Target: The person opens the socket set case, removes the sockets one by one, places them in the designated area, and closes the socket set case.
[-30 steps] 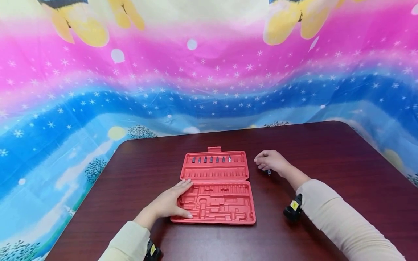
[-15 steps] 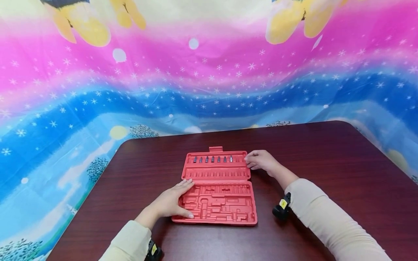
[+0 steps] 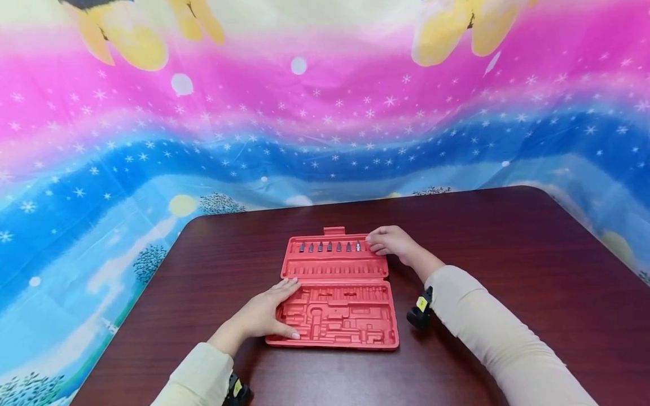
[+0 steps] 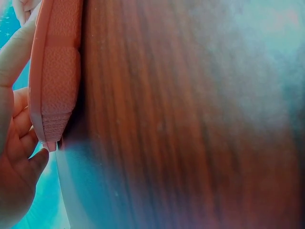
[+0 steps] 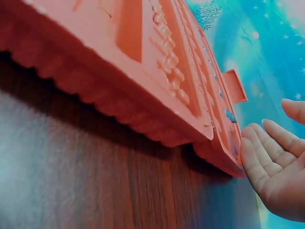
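A red plastic case (image 3: 345, 327) lies open and flat on the table, slightly right of a line from the left hand (image 3: 264, 313) and left of the right hand (image 3: 396, 243). Its near half is moulded with shaped recesses; its far half carries two rows of narrow slots. Seven metal bits (image 3: 329, 247) stand side by side in the far row, the rightmost paler than the others. A latch tab (image 3: 334, 230) projects from the far edge.

The left hand rests on the case's left edge, fingers relaxed and pointing far, close to the hinge, with the thumb apart from them and extending right over the near half. The right hand is at the far right corner of the case, just beside the rightmost bit. Its fingertips are bunched in the head view; whether they pinch anything cannot be told.

Both arms wear light sleeves (image 3: 487, 327), and a black wrist camera (image 3: 420, 310) with a yellow label is fitted at each wrist.

The table (image 3: 472, 231) is dark reddish-brown, with visible wood grain and rounded far corners. Beyond it hangs a printed cloth (image 3: 345, 129) in pink and blue bands, with white snowflakes, yellow shapes and small trees.
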`<control>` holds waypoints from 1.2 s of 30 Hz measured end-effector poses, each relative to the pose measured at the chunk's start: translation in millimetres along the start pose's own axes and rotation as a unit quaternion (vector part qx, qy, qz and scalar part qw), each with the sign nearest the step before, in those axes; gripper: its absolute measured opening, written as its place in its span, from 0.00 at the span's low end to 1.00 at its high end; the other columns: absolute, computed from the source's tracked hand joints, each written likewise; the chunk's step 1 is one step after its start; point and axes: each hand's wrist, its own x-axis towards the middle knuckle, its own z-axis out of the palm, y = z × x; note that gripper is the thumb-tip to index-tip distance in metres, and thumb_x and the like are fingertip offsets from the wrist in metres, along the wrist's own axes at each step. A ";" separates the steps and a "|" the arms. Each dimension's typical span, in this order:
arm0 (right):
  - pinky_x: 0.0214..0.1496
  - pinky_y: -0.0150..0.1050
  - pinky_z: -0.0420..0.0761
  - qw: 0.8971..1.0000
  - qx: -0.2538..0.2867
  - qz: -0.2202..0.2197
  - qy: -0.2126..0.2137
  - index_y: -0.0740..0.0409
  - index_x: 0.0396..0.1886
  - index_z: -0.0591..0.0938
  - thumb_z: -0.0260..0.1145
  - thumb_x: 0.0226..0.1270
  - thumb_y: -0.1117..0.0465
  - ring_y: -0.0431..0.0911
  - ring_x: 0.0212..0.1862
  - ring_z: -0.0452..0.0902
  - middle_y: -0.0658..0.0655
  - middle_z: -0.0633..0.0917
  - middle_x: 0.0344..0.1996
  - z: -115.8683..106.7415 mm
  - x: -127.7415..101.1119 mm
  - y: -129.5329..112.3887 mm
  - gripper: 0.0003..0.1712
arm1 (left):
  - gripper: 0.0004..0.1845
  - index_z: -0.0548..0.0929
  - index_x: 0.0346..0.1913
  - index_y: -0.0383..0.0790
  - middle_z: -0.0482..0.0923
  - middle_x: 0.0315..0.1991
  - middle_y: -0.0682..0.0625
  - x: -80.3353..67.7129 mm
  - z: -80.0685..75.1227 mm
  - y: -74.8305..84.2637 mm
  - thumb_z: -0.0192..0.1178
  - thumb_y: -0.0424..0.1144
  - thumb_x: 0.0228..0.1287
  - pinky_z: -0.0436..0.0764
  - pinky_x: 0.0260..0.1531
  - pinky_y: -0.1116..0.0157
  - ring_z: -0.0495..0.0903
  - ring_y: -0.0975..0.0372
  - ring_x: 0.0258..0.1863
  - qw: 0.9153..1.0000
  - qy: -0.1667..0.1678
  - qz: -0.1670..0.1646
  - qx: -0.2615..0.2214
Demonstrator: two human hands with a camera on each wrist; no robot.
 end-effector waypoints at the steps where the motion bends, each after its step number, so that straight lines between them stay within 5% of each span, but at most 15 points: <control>1: 0.45 0.42 0.73 1.000 -0.001 0.001 0.000 0.72 0.48 0.70 0.55 0.62 0.61 0.55 0.45 0.73 0.69 0.75 0.45 1.1 1.8 0.0 0.19 | 0.54 0.58 0.64 0.45 0.52 0.64 0.51 -0.1 0.0 -0.3 0.64 0.65 0.31 0.59 0.55 0.54 0.47 0.59 0.63 1.000 0.000 -0.001 0.000; 17: 0.35 0.37 0.77 0.999 -0.035 0.041 -0.008 0.72 0.49 0.71 0.55 0.61 0.64 0.47 0.32 0.76 0.63 0.78 0.33 9.0 25.0 -3.7 0.19 | 0.54 0.57 0.64 0.45 0.52 0.64 0.51 2.8 -0.1 1.6 0.62 0.66 0.30 0.58 0.55 0.54 0.47 0.59 0.63 1.000 -0.004 0.002 0.011; 36: 0.22 0.30 0.73 0.994 -0.062 0.064 0.056 0.69 0.39 0.77 0.55 0.58 0.67 0.41 0.21 0.72 0.56 0.77 0.24 24.2 38.2 -2.7 0.12 | 0.54 0.58 0.64 0.45 0.53 0.64 0.51 0.5 1.0 0.5 0.62 0.67 0.29 0.58 0.55 0.54 0.48 0.58 0.63 1.000 0.004 -0.001 0.007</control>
